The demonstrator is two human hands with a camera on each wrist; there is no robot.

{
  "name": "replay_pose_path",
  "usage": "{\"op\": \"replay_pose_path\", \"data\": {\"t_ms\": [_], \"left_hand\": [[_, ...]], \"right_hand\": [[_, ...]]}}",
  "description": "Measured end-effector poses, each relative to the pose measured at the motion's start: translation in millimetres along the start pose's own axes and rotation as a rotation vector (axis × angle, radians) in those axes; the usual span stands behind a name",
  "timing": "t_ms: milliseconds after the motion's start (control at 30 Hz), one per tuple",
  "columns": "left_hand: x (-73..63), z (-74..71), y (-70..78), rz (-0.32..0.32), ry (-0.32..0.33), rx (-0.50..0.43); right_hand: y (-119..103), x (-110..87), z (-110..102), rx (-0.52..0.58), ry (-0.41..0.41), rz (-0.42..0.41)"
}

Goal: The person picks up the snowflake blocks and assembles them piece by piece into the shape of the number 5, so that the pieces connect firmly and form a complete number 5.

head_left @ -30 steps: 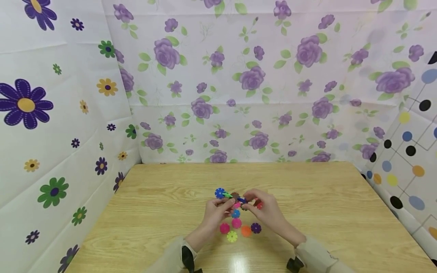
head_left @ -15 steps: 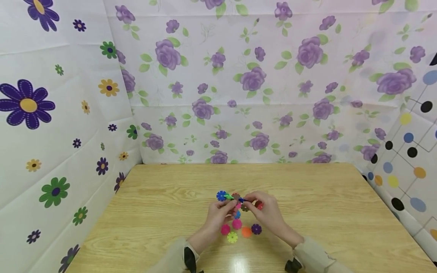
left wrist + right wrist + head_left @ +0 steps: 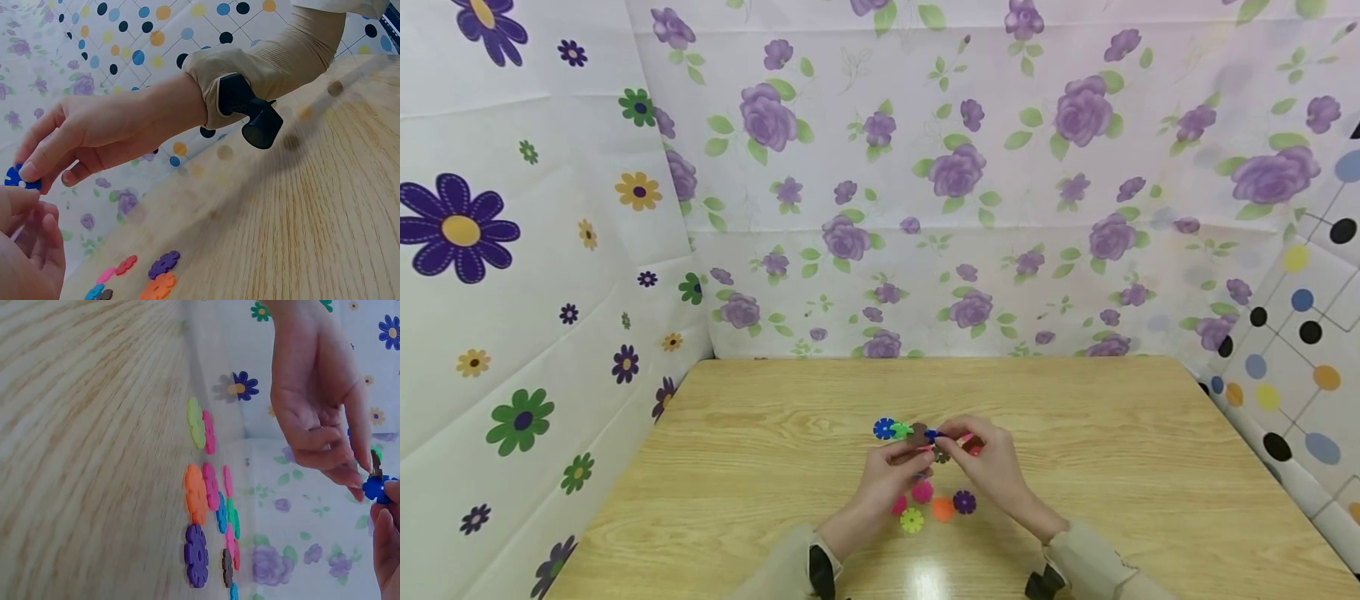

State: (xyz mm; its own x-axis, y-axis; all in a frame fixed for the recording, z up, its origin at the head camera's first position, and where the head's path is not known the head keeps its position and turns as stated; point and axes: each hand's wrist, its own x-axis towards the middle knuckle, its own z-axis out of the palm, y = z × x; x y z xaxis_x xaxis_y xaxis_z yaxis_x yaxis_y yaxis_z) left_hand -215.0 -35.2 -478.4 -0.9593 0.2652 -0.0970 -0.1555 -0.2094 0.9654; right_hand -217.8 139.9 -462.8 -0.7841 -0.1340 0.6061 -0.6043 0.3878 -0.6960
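Observation:
Over the table, both hands work on a short chain of notched plastic discs. It runs from a blue disc [image 3: 884,428] through a green disc [image 3: 901,430] and a brown disc [image 3: 919,433] to a dark blue disc [image 3: 933,436]. My left hand [image 3: 887,481] holds the chain at the brown disc with thumb and fingers. Between thumb and forefinger, my right hand [image 3: 992,471] pinches the dark blue disc. The left wrist view shows this blue disc [image 3: 24,179] at the right hand's fingertips. In the right wrist view, the brown disc [image 3: 376,462] stands edge-on, slotted against the blue one.
Loose discs lie below the hands: yellow [image 3: 912,521], orange [image 3: 943,509], purple [image 3: 964,502] and pink [image 3: 922,492]. Behind the right fingers lies a red disc [image 3: 974,448], partly hidden. Flowered cloth [image 3: 955,175] hangs beyond the wooden table [image 3: 760,417].
The left hand has shifted slightly right and down on the chain, now covering more loose discs. The green disc has turned to show more of its face. The right hand keeps its pinch.

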Motion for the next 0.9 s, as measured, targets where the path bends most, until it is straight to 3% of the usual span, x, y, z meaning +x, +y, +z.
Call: {"op": "replay_pose_path", "data": {"t_ms": [267,433,533,700,900], "left_hand": [[4.7,8.3,-3.7,0.025,0.080,-0.118],[7.0,8.2,-3.1,0.058,0.117,-0.113],[8.5,6.3,-1.6,0.062,0.140,-0.089],[9.4,0.6,0.2,0.059,0.179,-0.051],[9.2,-6.6,-0.2,0.063,0.181,-0.033]], "right_hand": [[-29.2,4.1,-7.9,0.065,-0.053,0.080],[-31.4,6.0,-11.7,0.116,-0.091,0.091],[-23.1,5.6,-14.6,0.138,-0.112,0.088],[13.1,1.7,-20.0,0.109,-0.138,0.122],[39.4,0.2,-34.1,-0.001,-0.186,0.248]]}}
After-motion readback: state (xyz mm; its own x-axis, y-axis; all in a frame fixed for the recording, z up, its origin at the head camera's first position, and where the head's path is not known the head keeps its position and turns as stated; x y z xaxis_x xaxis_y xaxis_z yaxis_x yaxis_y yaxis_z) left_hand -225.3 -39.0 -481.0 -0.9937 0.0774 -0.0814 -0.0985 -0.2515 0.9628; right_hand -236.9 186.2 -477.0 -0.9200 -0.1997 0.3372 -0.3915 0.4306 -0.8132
